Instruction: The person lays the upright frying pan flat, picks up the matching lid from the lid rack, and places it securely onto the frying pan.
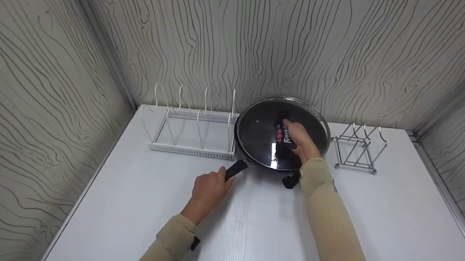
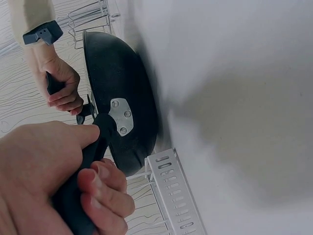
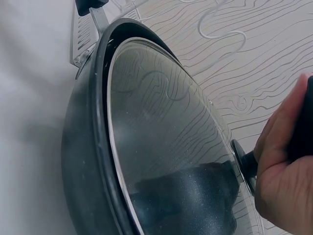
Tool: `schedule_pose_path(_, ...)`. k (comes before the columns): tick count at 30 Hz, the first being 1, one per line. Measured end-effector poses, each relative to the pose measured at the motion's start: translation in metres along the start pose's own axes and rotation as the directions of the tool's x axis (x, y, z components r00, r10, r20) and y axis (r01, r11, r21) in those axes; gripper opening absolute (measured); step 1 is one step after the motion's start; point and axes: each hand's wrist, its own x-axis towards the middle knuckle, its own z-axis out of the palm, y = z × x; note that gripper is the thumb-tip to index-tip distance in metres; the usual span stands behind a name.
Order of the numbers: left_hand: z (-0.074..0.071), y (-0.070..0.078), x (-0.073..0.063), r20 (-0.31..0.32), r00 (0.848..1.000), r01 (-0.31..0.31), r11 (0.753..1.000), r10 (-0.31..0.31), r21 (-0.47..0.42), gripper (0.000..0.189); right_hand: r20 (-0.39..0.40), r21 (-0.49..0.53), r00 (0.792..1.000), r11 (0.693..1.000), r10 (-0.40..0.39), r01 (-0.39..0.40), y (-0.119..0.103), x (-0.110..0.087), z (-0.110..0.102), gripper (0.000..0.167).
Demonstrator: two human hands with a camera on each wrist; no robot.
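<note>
A dark wok (image 1: pixel 242 150) stands on the white table, with its deep black side and riveted handle bracket (image 2: pixel 121 116) facing the left wrist view. My left hand (image 1: pixel 210 188) grips the wok's black handle (image 1: pixel 236 170), fingers wrapped round it. A glass lid (image 1: pixel 256 126) with a metal rim lies over the wok. In the right wrist view, a gap shows between the lid (image 3: pixel 161 122) and the wok's rim (image 3: pixel 100 122) along one side. My right hand (image 1: pixel 300 137) holds the lid's upright black handle (image 1: pixel 288 134), which bears white lettering.
A white rack (image 1: pixel 193 151) with tall wire dividers stands left of the wok, close against it. To the right is a small chrome wire rack (image 1: pixel 356 165). Behind them rises a wood-grain patterned wall (image 1: pixel 237 39), with side panels at left and right.
</note>
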Motion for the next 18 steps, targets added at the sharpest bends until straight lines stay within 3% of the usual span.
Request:
schedule_pose_path(8,-0.0009,0.0004,0.0008,0.009,1.000,0.005,1.000,-0.005,-0.015,0.034,0.003,0.022,1.000,1.000,0.000,0.000,-0.0014,-0.0012,-0.0014,0.038)
schedule_pose_path(18,-0.0004,0.0008,-0.0007,-0.027,1.000,-0.015,1.000,0.014,-0.016,0.034,-0.005,-0.010,1.000,1.000,-0.010,0.010,-0.0014,-0.0009,-0.0006,0.038)
